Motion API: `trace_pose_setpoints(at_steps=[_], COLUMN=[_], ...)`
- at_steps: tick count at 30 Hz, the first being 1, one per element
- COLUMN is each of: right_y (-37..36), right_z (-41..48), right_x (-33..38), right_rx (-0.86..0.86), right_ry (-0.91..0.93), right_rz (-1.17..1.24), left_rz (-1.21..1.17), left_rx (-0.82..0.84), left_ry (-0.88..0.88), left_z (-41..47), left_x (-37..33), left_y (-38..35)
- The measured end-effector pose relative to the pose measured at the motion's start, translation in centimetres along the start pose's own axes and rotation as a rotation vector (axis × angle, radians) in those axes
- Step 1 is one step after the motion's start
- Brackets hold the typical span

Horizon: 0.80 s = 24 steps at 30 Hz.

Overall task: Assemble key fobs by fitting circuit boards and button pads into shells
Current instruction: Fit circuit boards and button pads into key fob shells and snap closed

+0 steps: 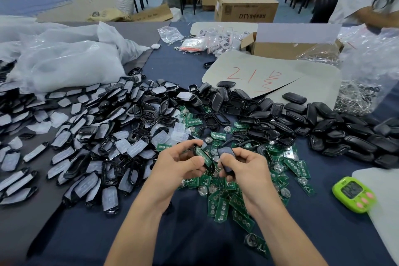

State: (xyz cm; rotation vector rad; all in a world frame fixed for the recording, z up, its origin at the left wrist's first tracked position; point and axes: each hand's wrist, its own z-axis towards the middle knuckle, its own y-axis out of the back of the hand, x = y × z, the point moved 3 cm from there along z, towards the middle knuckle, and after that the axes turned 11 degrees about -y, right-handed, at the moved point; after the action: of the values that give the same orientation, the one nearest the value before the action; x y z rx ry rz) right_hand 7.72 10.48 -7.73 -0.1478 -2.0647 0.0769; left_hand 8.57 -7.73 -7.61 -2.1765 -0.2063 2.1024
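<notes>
A workshop floor with folding tables and cardboard cartons lies behind a desk [185,242] draped in dark blue cloth, with a grey strip along its left side. The only bare cloth is a band along the near edge, under and beside the forearms; everything beyond is crowded.

The left hand [179,165] pinches a glossy black front shell [205,158] between thumb and curled fingers, with a flat green board seated in it. The right hand [248,168], fingers curled, grips a matte, rounded back shell [225,158] just beside the front shell, above the desk's near middle.

Beneath both hands spreads a heap of thin green circuit boards [222,203] with round metal domes. Toward the left edge lie shiny frames with frosted, translucent button pads [86,149]; toward the right edge, smooth black back covers [328,129]. Crinkled white plastic bags [64,65] fill the far left corner. A pale card sheet [265,71] with red marks lies past the shells, and a lime-green timer [354,193] sits near the right edge.
</notes>
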Motion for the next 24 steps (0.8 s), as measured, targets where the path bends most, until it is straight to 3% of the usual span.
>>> trace_pose_setpoints(at_steps=[6, 24], right_y=[-0.34, -0.30], right_z=[0.44, -0.40], right_x=[-0.07, -0.34], right_rx=[0.124, 0.101], right_ry=[-0.080, 0.045], right_rz=[0.034, -0.097], left_rz=[0.037, 0.118], left_rx=[0.028, 0.065], left_ry=[-0.009, 0.018], left_z=[0.27, 0.17], left_x=[0.16, 0.47], left_y=[-0.49, -0.62])
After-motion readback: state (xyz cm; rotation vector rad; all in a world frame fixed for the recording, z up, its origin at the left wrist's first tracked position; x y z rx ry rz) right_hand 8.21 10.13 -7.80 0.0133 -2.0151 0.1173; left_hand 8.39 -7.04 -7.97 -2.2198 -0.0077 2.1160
